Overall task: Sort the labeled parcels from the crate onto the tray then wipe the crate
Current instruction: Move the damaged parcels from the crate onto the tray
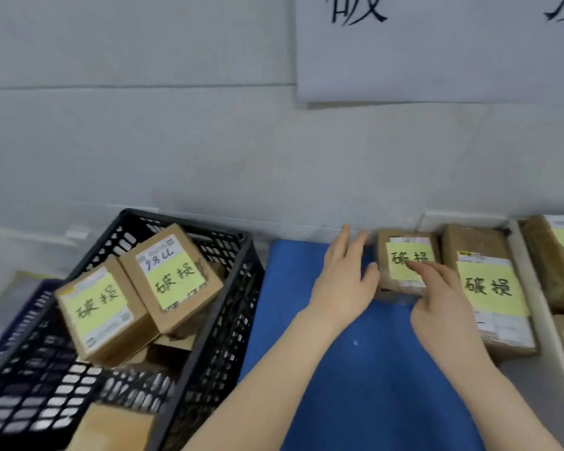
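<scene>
A small brown cardboard parcel (404, 265) with a yellow handwritten label sits at the far end of the blue flat tray (355, 369), close to the pale wall. The left hand (342, 278) rests against its left side with fingers spread and loose; the right hand (443, 307) lies over its near right corner, fingers extended across the label, not clenched. Neither hand clearly grips it. A longer brown labeled parcel (489, 288) lies just beside it on the right, near the tray's right edge. Most of the blue surface nearer the camera is bare, giving open room between the forearms. The black perforated plastic crate (228, 320) stands touching or just beside the tray's left edge. Two labeled parcels (137, 294) lean together inside it, with a further plain brown box (111, 431) at its near corner. Past the tray's right edge, two more brown packages (560, 258) are partly cut off.
</scene>
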The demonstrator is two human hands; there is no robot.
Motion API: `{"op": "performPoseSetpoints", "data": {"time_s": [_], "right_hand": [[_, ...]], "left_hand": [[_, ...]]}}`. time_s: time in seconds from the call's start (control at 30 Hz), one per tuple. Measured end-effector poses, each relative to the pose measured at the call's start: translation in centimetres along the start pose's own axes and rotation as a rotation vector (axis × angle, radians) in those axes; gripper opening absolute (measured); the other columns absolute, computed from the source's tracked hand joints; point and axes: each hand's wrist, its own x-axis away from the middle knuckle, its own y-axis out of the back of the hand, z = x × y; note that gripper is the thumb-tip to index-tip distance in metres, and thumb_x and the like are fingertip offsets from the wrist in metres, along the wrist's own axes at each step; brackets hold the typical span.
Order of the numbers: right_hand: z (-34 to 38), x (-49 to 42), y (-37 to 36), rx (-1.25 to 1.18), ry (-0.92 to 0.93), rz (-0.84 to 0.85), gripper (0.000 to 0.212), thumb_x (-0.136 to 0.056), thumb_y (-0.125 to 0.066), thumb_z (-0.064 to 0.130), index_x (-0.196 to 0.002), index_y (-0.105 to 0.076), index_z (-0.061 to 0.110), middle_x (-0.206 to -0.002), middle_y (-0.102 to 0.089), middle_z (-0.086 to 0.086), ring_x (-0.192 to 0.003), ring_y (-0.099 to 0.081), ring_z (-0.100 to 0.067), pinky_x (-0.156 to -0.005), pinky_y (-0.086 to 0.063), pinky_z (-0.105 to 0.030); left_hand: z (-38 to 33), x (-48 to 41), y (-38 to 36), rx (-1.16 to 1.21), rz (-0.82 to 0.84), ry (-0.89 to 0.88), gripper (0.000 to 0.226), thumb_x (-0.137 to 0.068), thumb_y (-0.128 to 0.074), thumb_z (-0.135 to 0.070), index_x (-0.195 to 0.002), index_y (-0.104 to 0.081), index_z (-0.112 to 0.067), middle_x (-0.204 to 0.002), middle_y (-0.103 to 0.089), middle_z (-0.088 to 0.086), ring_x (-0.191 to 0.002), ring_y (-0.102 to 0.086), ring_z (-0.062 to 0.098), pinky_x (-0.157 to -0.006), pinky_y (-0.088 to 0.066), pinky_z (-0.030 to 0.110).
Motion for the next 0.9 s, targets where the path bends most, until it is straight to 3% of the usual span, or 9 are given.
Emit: {"op": "performPoseSetpoints", "data": {"time_s": [0.07,0.17,0.37,0.47,0.53,0.6,0.7,0.8,0.9], "right_hand": [[2.0,0.0,-2.0,-0.021,0.048,0.037,0.064,-0.078,-0.039,-0.018,-0.132,-0.052,0.013,-0.141,-0.040,-0.006,-0.122,-0.043,-0.018,-0.088,-0.028,-0.012],[6.1,0.6,-6.1,-0.077,0.195,0.132,0.058,-0.082,-0.040,-0.015,-0.130,-0.055,0.014,-0.138,-0.044,-0.004,-0.101,-0.039,0.003,-0.075,-0.028,0.004],[15.8,2.5,-13.3,-0.225,0.465,0.358,0.051,-0.089,-0.037,-0.006,-0.130,-0.053,0.020,-0.128,-0.044,0.013,-0.109,-0.042,0.005,-0.088,-0.024,0.005],[18.9,2.2,-16.6,-0.200,0.540,0.421,0.048,-0.091,-0.038,-0.004,-0.132,-0.051,0.017,-0.134,-0.043,0.007,-0.113,-0.042,-0.001,-0.088,-0.028,0.001],[20.1,1.7,-18.9,-0.131,0.578,0.463,0.047,-0.089,-0.040,-0.005,-0.131,-0.051,0.014,-0.135,-0.041,0.001,-0.118,-0.043,-0.010,-0.094,-0.035,-0.013],[20.7,0.6,-20.5,-0.077,0.589,0.465,0.046,-0.086,-0.043,-0.004,-0.128,-0.054,0.014,-0.132,-0.040,0.000,-0.119,-0.043,-0.014,-0.099,-0.041,-0.025],[20.9,-1.3,-21.9,-0.025,0.606,0.439,0.044,-0.084,-0.048,0.000,-0.124,-0.056,0.016,-0.129,-0.040,0.000,-0.116,-0.044,-0.017,-0.095,-0.040,-0.025],[21.0,-2.5,-22.5,-0.007,0.571,0.549,0.039,-0.087,-0.052,0.007,-0.124,-0.057,0.019,-0.133,-0.038,0.004,-0.101,-0.048,-0.009,-0.076,-0.037,-0.013],[20.6,-2.7,-22.7,0.009,0.592,0.573,0.040,-0.088,-0.054,0.010,-0.127,-0.055,0.021,-0.136,-0.036,0.006,-0.101,-0.050,-0.008,-0.082,-0.046,-0.024]], "left_hand": [[1.0,3.3,4.4,-0.003,-0.186,0.004,0.053,-0.097,-0.045,-0.024,-0.147,-0.027,-0.026,-0.159,-0.008,-0.009,-0.144,-0.008,0.007,-0.109,-0.022,0.023],[4.2,8.2,10.8,-0.123,-0.437,0.080,0.051,-0.094,-0.047,-0.021,-0.144,-0.036,-0.022,-0.155,-0.022,-0.005,-0.141,-0.017,0.007,-0.111,-0.013,0.018],[12.8,15.6,19.2,-0.365,-0.720,0.341,0.050,-0.085,-0.052,-0.011,-0.135,-0.045,-0.011,-0.142,-0.042,0.009,-0.132,-0.034,0.024,-0.111,-0.029,0.042],[15.0,16.5,19.7,-0.225,-0.658,0.411,0.050,-0.090,-0.050,-0.015,-0.140,-0.040,-0.017,-0.145,-0.036,0.002,-0.130,-0.035,0.014,-0.104,-0.031,0.027],[15.8,16.0,19.1,-0.241,-0.549,0.347,0.050,-0.093,-0.047,-0.023,-0.142,-0.035,-0.023,-0.148,-0.029,-0.004,-0.124,-0.035,0.005,-0.093,-0.031,0.019],[16.5,15.0,18.7,-0.266,-0.483,0.259,0.050,-0.094,-0.045,-0.027,-0.143,-0.033,-0.026,-0.149,-0.026,-0.005,-0.123,-0.040,0.010,-0.087,-0.035,0.017],[17.5,13.0,18.2,-0.390,-0.423,0.264,0.055,-0.093,-0.041,-0.034,-0.145,-0.030,-0.022,-0.153,-0.024,0.005,-0.133,-0.035,0.021,-0.099,-0.040,0.032],[18.3,12.3,17.4,-0.588,-0.399,0.329,0.062,-0.089,-0.029,-0.046,-0.145,-0.033,-0.019,-0.152,-0.028,0.016,-0.133,-0.037,0.033,-0.103,-0.037,0.047],[19.2,12.6,17.1,-0.625,-0.411,0.315,0.063,-0.089,-0.030,-0.049,-0.143,-0.039,-0.017,-0.150,-0.034,0.016,-0.131,-0.040,0.036,-0.103,-0.036,0.050]]}}
